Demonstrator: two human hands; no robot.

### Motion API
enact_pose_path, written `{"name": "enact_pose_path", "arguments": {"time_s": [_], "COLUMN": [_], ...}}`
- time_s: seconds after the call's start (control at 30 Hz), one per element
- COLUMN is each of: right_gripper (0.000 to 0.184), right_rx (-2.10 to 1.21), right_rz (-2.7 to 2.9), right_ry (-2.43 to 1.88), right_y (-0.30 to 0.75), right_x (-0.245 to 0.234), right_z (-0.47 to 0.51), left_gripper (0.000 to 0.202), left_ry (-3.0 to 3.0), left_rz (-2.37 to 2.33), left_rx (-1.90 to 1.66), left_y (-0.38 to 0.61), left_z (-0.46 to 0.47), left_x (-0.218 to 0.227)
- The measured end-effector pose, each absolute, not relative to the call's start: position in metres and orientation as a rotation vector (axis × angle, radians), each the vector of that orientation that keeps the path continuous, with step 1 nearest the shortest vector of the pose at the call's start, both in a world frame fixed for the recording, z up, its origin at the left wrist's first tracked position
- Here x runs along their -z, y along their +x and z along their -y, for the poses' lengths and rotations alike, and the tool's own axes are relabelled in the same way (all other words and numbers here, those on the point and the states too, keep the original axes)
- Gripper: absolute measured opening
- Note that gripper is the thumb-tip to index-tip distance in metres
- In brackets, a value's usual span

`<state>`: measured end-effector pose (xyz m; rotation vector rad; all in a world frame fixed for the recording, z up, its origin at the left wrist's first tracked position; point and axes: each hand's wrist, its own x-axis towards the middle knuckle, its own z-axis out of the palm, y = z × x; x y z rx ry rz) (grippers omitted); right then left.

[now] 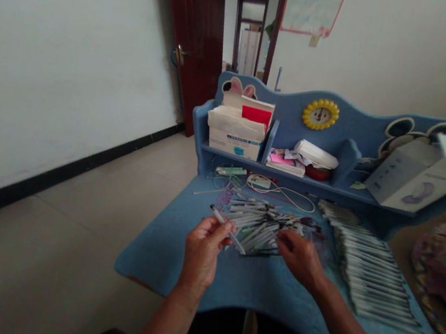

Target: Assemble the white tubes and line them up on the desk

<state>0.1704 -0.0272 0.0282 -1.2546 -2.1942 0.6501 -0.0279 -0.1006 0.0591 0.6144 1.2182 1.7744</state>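
Observation:
My left hand [207, 242] pinches a pen [218, 215] between thumb and fingers. The pen has a clear, pale barrel and a dark upper end, and it slants down to the right. My right hand [299, 255] is at the right front of a loose pile of pens and pen parts [255, 229]. Its fingers are curled together and slightly blurred; whatever they hold, if anything, is hidden. Farther right, a long row of pens [374, 271] lies side by side on the blue desk [166, 242].
Behind the pile are a white cable [286, 190] and a green-and-white item [230, 171]. The desk's shelf holds a carton [236, 133], some papers [285, 166] and a tilted white box [421, 175]. A yellow flower-shaped clock [320, 114] is mounted above.

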Motion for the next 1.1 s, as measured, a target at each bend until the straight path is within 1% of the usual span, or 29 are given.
{"name": "enact_pose_path", "arguments": {"time_s": [0.07,0.1,0.17,0.23,0.6,0.9,1.0,1.1], "right_gripper": [0.012,0.012,0.013,0.014,0.018,0.013,0.016,0.021], "right_rx": [-1.114,-1.277,-1.470,-1.547,-1.593,-1.550,-1.542,-1.625], "right_rz": [1.893,1.770,1.593,1.499,1.336,1.205,1.157,1.085], "right_ry": [-1.173,-1.142,-1.087,-1.039,-0.972,-0.932,-0.907,-0.841], "right_y": [0.166,0.164,0.159,0.156,0.145,0.139,0.139,0.139], "right_x": [-0.029,-0.030,-0.031,-0.033,-0.042,-0.034,-0.029,-0.025], "right_z": [0.047,0.057,0.074,0.086,0.106,0.110,0.114,0.118], "left_gripper": [0.018,0.018,0.019,0.019,0.020,0.020,0.018,0.017], "left_ry": [0.589,0.580,0.563,0.559,0.594,0.683,0.761,0.811], "left_rz": [-1.164,-1.143,-1.108,-1.083,-1.068,-1.120,-1.184,-1.213], "left_rx": [-1.783,-1.785,-1.784,-1.778,-1.714,-1.613,-1.530,-1.439], "left_y": [-0.025,-0.024,-0.022,-0.019,-0.005,-0.005,-0.010,-0.015], "left_z": [0.102,0.103,0.105,0.106,0.112,0.114,0.114,0.114], "left_x": [-0.062,-0.063,-0.065,-0.066,-0.069,-0.071,-0.071,-0.071]}}
